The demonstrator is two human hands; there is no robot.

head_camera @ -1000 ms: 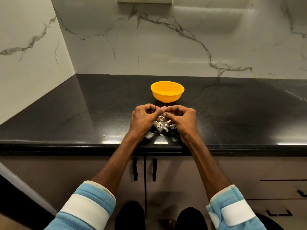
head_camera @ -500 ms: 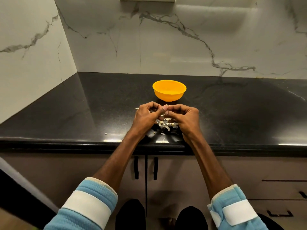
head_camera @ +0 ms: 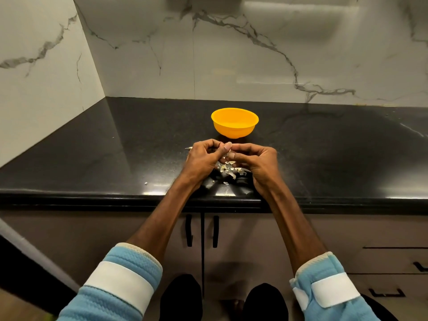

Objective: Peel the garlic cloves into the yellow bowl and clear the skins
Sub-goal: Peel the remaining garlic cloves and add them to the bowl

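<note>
Both hands [head_camera: 201, 161] [head_camera: 258, 165] pinch, perhaps, a clove [head_camera: 228, 155].

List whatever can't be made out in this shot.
Head view only:
- What the left hand and right hand pinch: hidden by their curled fingers.
- Bowl contents: the near wall and low angle hide the bottom.
- Skins: partly under the hands, too small to count.
- Pale bit beyond the left hand: too small to name.
</note>
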